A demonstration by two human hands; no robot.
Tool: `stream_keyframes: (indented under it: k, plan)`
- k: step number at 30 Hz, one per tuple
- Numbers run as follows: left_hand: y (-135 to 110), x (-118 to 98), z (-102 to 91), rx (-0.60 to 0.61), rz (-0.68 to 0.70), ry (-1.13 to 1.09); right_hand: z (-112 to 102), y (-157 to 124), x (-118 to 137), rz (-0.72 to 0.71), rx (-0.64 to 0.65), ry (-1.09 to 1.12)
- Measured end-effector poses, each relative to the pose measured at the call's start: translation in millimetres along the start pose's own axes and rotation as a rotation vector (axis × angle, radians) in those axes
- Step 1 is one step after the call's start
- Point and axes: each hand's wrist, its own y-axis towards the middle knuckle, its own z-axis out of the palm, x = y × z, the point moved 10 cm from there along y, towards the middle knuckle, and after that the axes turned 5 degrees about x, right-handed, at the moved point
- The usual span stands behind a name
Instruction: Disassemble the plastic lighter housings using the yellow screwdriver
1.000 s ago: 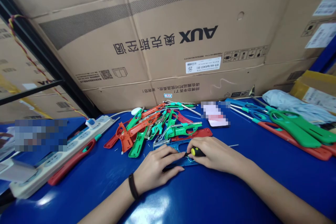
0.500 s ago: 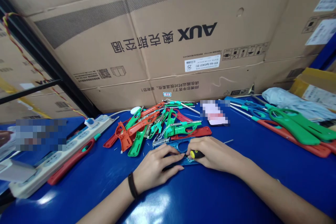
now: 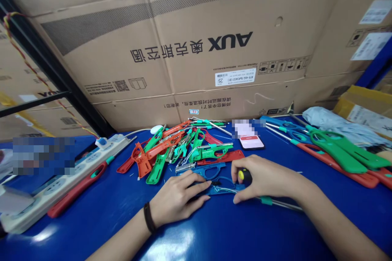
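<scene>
Blue plastic, half of a long-necked lighter's casing point(image 3: 223, 192), lies just below the middle of the frame, between the two hands. The left hand point(image 3: 180, 195) rests over its left end, fingers near a small black part, thumb and forefinger apart; whether it grips the casing I cannot tell. The right hand point(image 3: 263, 175) curls around a yellow-and-black screwdriver point(image 3: 245, 176) at the casing's right end, its thumb and forefinger held apart. Pale wires lie along the casing, and a metal rod point(image 3: 286, 204) with a teal collar runs rightward below that hand.

Just above the left fingers lies another blue casing piece point(image 3: 211, 168). Beyond it, a pile of red and green lighter parts point(image 3: 165, 144) closes off the centre, with a phone point(image 3: 251, 142) to its right.

The blue tabletop point(image 3: 232, 236) stretches from the hands to the bottom edge of the frame, and on the right as far as the green lighters point(image 3: 337, 151) and red lighter point(image 3: 337, 166). At left, a white power strip point(image 3: 58, 185) slants across, a red lighter point(image 3: 75, 191) alongside. The AUX carton point(image 3: 183, 75) walls the back, across the upper frame.
</scene>
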Motion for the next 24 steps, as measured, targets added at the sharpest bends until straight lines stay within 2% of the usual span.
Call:
stream_keyframes:
  k: [3, 7, 17, 24]
  plan:
    - [1.8, 0.4, -4.0, -0.011, -0.001, -0.006, 9.2, 2.4, 2.1, -0.004, 0.052, -0.009]
    - [4.2, -0.8, -7.8, -0.024, -0.004, -0.014, 13.7, 6.5, 11.2, -0.088, 0.039, -0.027]
    - [6.0, 3.8, -5.7, -0.007, -0.039, -0.071, 11.3, 4.7, 11.6, -0.171, 0.022, 0.023]
    - [5.4, 5.2, -4.8, -0.006, -0.041, -0.091, 8.6, 5.7, 10.8, -0.164, 0.011, 0.025]
